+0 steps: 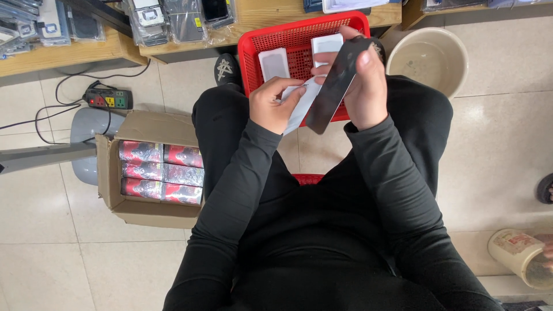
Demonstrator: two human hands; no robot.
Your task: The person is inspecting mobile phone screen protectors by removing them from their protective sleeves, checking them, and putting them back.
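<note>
My right hand [364, 86] grips a flat dark rectangular sheet [334, 86], tilted and glossy, above my lap. My left hand [276, 103] pinches a white paper strip [300, 106] that runs under the dark sheet. Both hands hover over a red plastic basket [296, 35] on the floor in front of my knees. Inside the basket lie two white rectangular packets [274, 63], one partly hidden behind my right hand.
An open cardboard box [151, 128] with red-wrapped packs stands at my left. A beige bucket [429, 57] sits at the right, a power strip [108, 99] at the left, wooden shelves [271, 14] with bagged items ahead, a cream jar [518, 253] at lower right.
</note>
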